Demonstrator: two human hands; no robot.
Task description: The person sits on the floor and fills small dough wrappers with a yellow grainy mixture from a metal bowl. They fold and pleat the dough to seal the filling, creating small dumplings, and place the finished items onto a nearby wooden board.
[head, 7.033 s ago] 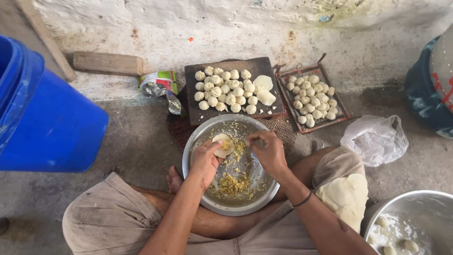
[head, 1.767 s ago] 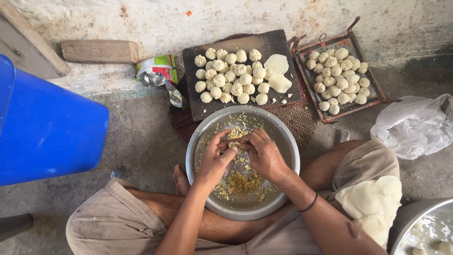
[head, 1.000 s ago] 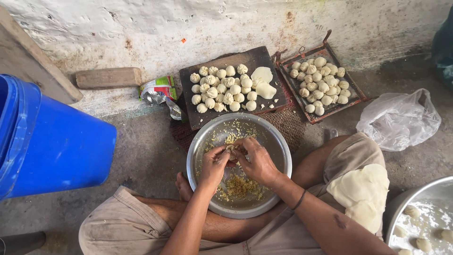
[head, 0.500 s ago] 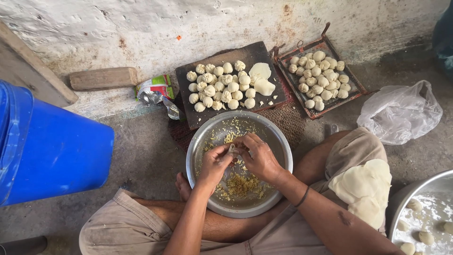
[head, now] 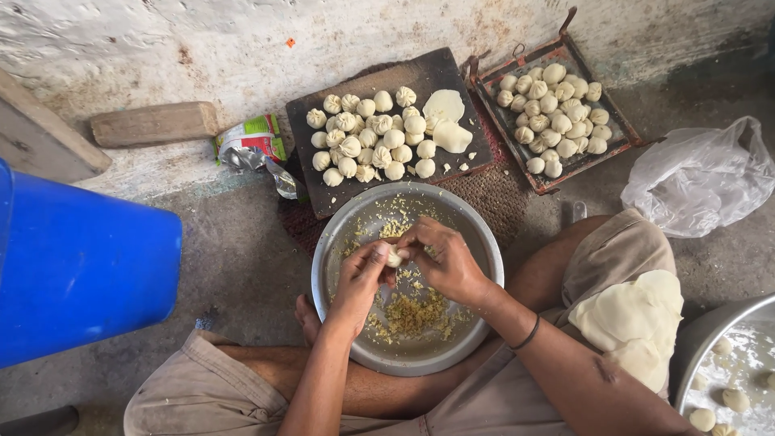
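the hands (head: 404, 270) work over the bowl (head: 335, 242); just beyond its rim the board (head: 363, 81) blocks forward reach. bucket (head: 81, 266) walls the left, knee (head: 622, 242) the right; bare floor (head: 234, 242) lies between bucket and bowl.

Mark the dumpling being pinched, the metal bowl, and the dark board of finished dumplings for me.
dumpling (head: 394, 257): head view, on its white dough between the fingertips of both hands.
metal bowl (head: 485, 242): head view, on its bare right rim.
dark board (head: 432, 71): head view, on its bare top edge.
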